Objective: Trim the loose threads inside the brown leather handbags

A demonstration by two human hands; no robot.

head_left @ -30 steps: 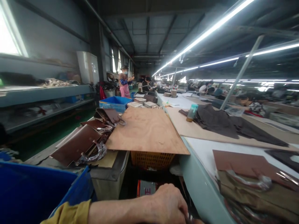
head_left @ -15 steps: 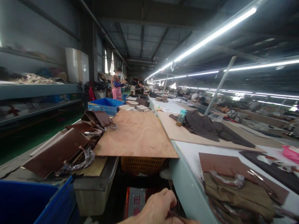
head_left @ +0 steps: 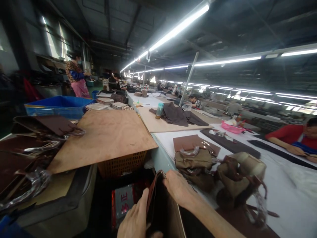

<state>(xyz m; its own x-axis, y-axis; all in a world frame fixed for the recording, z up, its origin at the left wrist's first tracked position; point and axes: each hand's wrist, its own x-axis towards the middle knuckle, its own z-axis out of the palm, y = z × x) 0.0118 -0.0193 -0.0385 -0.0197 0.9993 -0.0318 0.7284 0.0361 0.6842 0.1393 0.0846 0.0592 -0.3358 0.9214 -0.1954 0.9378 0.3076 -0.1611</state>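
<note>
Seen through the head camera, an open bag (head_left: 167, 211) hangs between two bare hands at the bottom of my view, its dark inside facing me, just left of the white desk (head_left: 288, 193). The left hand (head_left: 133, 215) rises from the lower edge, angled up and away, bent round the bag's left wall and holding it; part of its grip is cut off below. The right forearm slants in from the lower right, and the right hand (head_left: 173, 183) reaches across, fingers curled closed on the bag's far rim, the tips partly hidden.

Left of the hands, well below the board (head_left: 109, 132), lies a red-and-silver pack (head_left: 123, 201). On the desk to the right sit a brown bag (head_left: 193, 162) and a tan bag (head_left: 241, 178); farther along, a co-worker in a red top (head_left: 284, 132) leans in at the edge.
</note>
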